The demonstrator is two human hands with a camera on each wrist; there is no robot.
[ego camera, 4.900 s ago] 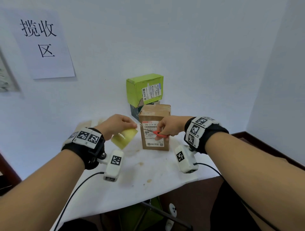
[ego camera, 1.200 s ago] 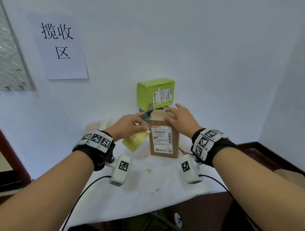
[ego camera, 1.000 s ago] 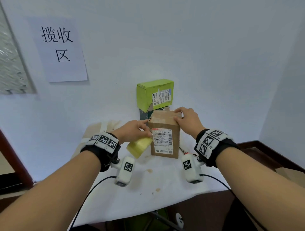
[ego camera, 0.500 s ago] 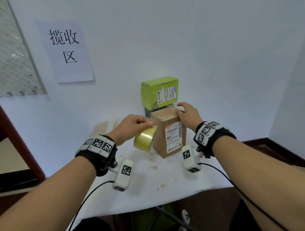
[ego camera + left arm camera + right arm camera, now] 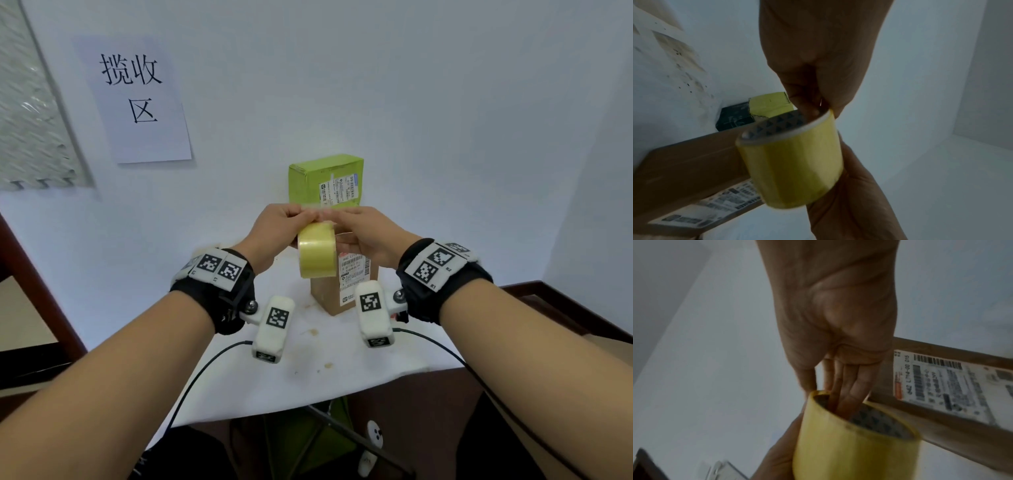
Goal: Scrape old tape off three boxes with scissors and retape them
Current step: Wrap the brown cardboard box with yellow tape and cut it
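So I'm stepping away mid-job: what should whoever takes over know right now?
Left hand grips the yellow tape roll, raised above the brown box. Right hand has fingers inside the roll's core, thumb outside. Brown box stands upright on the white table; green box sits on a dark box behind. Scissors not visible. No fresh tape visible on any box; retaping remains.

The right hand (image 5: 368, 236) is no longer resting on the brown box (image 5: 346, 291); it is meeting the left hand (image 5: 274, 233) at the yellow tape roll (image 5: 317, 255), which is now lifted clear of the box's side and held in front of it.
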